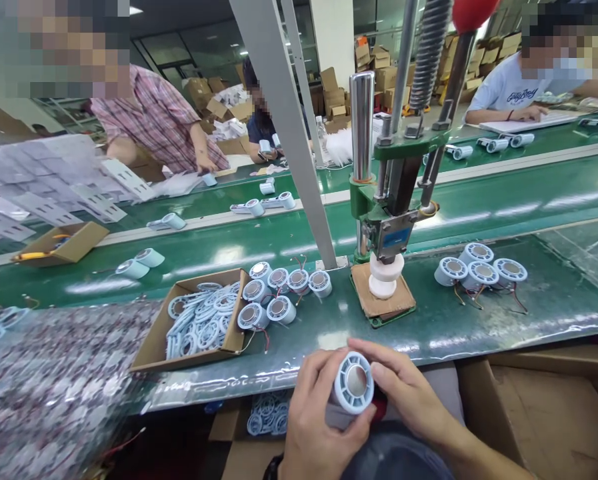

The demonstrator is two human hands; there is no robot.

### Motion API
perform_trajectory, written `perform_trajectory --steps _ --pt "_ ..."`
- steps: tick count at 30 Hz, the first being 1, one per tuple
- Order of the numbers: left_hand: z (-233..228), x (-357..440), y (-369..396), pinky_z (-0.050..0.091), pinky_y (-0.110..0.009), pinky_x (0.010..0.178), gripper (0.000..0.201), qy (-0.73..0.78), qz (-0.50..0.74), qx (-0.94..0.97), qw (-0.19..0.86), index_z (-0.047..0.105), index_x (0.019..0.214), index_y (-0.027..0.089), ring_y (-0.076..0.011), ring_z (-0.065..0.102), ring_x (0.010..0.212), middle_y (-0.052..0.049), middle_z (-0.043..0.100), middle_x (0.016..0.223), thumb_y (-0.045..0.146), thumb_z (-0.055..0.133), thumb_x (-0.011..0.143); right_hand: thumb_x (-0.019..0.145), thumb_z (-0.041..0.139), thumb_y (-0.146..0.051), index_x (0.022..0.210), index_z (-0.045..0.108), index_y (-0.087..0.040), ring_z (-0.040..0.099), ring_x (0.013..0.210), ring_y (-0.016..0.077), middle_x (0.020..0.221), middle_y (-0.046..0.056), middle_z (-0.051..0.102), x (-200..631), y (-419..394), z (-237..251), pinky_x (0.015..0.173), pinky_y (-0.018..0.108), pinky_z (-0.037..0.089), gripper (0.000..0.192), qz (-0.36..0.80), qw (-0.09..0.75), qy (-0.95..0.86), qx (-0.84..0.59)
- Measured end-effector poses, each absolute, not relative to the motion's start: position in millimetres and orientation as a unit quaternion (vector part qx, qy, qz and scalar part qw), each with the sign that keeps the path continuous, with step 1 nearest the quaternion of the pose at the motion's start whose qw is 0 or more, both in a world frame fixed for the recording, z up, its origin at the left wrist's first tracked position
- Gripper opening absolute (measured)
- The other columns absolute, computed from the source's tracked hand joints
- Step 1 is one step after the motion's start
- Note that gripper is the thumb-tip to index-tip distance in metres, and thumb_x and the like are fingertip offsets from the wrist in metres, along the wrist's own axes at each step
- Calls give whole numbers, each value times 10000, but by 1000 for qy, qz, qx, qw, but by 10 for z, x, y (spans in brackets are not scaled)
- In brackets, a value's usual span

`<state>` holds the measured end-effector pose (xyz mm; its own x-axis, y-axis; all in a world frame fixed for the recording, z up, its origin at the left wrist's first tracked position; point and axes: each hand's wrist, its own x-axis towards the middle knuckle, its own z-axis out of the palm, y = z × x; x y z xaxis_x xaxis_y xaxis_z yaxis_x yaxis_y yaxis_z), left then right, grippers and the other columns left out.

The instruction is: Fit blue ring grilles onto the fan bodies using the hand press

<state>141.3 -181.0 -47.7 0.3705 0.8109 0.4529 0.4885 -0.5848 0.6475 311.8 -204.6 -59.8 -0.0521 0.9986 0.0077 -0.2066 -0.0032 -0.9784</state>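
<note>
1. Four pale blue round plastic motor housings with thin red wires (pixel 480 269) lie grouped on the green table (pixel 479 320) to the right of the green lever press (pixel 386 220), which reads as finished pieces.
2. About nine similar housings (pixel 279 293) wait left of the press, touching a shallow cardboard box of loose pale blue plastic grille rings (pixel 199 323); by this count, most work remains.
3. One pale blue housing with a grille ring on its face (pixel 353 383) is held near the table's front edge, below the press.
4. The left hand (pixel 319 413) grasps its left side; the right hand (pixel 409 390) pinches its right rim.
5. A white cylinder (pixel 385 273) sits under the press ram.
</note>
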Motion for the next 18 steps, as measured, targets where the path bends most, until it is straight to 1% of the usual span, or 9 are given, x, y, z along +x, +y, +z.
perform_trajectory --steps 1,3,6,8,11,12,14,18 --pt "-502 1428 -1824 580 -378 915 497 406 394 799 203 617 1288 245 -262 670 1015 -85 648 1106 242 708 800 926 583 -536 1187 749 -203 719 1089 242 1151 116 758 3092 -2027 -589 996 395 561 455 549 540 -449 -452" --pt "-554 1451 -1852 570 -393 938 479 404 409 796 189 613 1299 258 -265 662 1018 -82 641 1093 278 698 828 912 585 -565 1054 800 -195 744 961 236 994 100 791 3030 -2004 -587 922 368 589 451 531 543 -442 -477" --pt "-603 1447 -1859 556 -406 974 491 392 416 802 171 596 1322 269 -268 655 1038 -78 638 1096 302 700 844 902 582 -572 956 816 -186 736 824 211 848 79 785 2963 -1985 -608 798 307 596 456 518 555 -427 -491" --pt "-610 1422 -1839 564 -402 967 515 379 401 816 170 591 1327 265 -271 660 1040 -78 641 1103 290 718 828 870 613 -591 864 814 -170 703 719 187 760 67 765 2948 -1958 -627 706 271 577 466 517 560 -413 -499" --pt "-609 1392 -1804 579 -396 947 544 370 384 827 177 600 1329 253 -273 675 1028 -83 651 1107 270 738 803 822 648 -635 716 772 -146 606 574 139 645 46 714 2952 -1880 -644 582 230 514 515 531 561 -391 -500" --pt "-611 1389 -1798 581 -396 945 541 375 386 822 184 607 1327 250 -273 677 1029 -84 651 1109 270 735 802 816 651 -643 679 752 -141 581 552 128 622 40 699 2956 -1850 -645 561 222 495 530 536 562 -387 -498" --pt "-619 1395 -1798 583 -393 941 521 395 399 801 208 625 1315 245 -275 673 1043 -85 648 1118 287 723 805 826 629 -659 642 729 -135 575 552 126 602 35 684 2965 -1798 -643 566 221 487 564 541 564 -383 -492" --pt "-633 1421 -1813 590 -390 921 502 427 406 764 264 665 1273 237 -275 677 1035 -86 652 1124 351 738 789 877 546 -677 702 752 -132 620 604 146 643 48 704 2988 -1766 -643 623 243 512 608 560 567 -379 -471"
